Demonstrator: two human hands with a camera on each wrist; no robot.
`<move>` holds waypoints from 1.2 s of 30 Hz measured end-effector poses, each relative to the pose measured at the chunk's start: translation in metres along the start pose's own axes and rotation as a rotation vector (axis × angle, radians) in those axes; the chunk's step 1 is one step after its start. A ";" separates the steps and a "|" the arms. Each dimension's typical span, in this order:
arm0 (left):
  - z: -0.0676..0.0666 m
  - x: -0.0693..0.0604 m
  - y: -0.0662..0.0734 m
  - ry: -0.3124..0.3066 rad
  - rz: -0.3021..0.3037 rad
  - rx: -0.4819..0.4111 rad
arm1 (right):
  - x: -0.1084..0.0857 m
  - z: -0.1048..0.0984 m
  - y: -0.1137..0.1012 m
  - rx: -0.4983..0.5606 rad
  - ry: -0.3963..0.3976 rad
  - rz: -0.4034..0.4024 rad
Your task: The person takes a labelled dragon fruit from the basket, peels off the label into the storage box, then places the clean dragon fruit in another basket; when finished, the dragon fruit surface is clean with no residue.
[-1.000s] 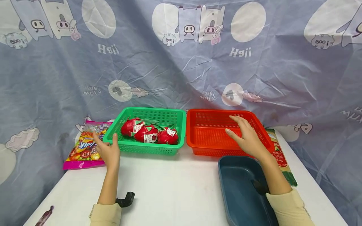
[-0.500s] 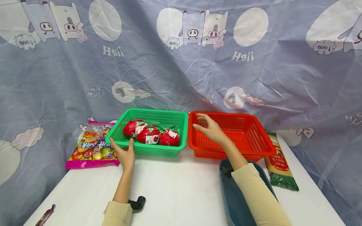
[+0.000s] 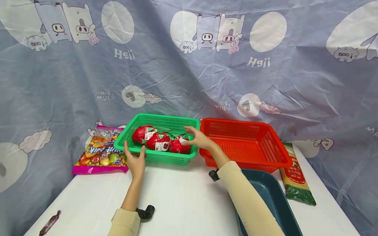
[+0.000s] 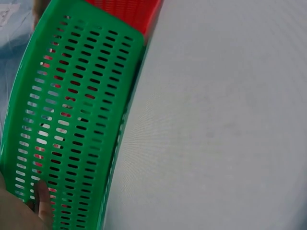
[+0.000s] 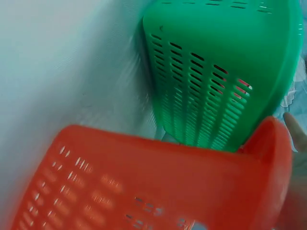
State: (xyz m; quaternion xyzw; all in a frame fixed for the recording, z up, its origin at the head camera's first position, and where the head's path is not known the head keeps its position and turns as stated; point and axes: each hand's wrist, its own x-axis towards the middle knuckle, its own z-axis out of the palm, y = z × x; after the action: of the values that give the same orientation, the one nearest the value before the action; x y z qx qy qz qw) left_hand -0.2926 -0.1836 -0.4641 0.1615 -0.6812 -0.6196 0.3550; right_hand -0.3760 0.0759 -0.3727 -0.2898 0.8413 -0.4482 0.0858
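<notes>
The green basket [image 3: 165,157] stands at the back of the white table, holding three red, dragon-fruit-like items [image 3: 157,141] with green tips and white labels. My left hand [image 3: 136,164] is at its front left corner, fingers and thumb spread. In the left wrist view, the thumb [image 4: 44,203] lies against the slotted wall. My right hand [image 3: 203,140] reaches over the basket's right end, thumb and fingers apart above the rightmost red item. In the right wrist view, only part of the right hand [image 5: 297,136] shows, beyond the red rim; contact there is unclear.
A red basket [image 3: 242,160] stands close to the right of the green one. A dark blue bin [image 3: 262,183] lies partly under my right sleeve. A candy bag [image 3: 100,152] lies at left, a green-and-yellow packet [image 3: 296,177] at right, a small wrapped stick [image 3: 50,223] front left.
My right hand has swung left from over the red basket to the green basket's right end. My left hand has moved right, from the candy bag to the green basket's front left corner.
</notes>
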 end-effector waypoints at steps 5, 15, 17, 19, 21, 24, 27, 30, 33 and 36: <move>-0.001 0.000 -0.001 0.011 0.001 -0.020 | 0.015 -0.001 0.003 -0.036 -0.130 0.003; -0.001 0.004 -0.006 -0.014 -0.012 -0.087 | 0.033 -0.008 0.007 -0.232 -0.269 0.018; -0.002 0.004 -0.006 -0.007 -0.012 -0.086 | 0.036 -0.008 0.006 -0.265 -0.301 0.028; -0.002 0.003 -0.006 -0.002 -0.013 -0.082 | 0.039 -0.008 0.007 -0.294 -0.333 0.031; -0.002 0.002 -0.007 -0.001 -0.010 -0.078 | 0.041 -0.007 0.009 -0.320 -0.361 0.023; -0.002 0.000 -0.007 -0.003 -0.014 -0.069 | 0.043 -0.006 0.013 -0.341 -0.390 0.017; -0.001 0.000 -0.008 -0.011 -0.011 -0.075 | 0.044 -0.005 0.016 -0.367 -0.387 0.023; -0.001 0.001 -0.007 -0.015 -0.006 -0.085 | 0.047 -0.003 0.016 -0.456 -0.380 0.032; 0.000 0.002 -0.006 -0.027 -0.010 -0.081 | 0.047 -0.001 0.015 -0.567 -0.379 0.061; -0.001 0.002 -0.006 -0.026 -0.018 -0.066 | 0.048 0.003 0.015 -0.646 -0.385 0.074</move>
State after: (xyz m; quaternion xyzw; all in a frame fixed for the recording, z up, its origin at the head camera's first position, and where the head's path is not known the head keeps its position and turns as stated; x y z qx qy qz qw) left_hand -0.2944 -0.1869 -0.4698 0.1477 -0.6635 -0.6468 0.3458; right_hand -0.4207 0.0529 -0.3809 -0.3503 0.9176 -0.0937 0.1629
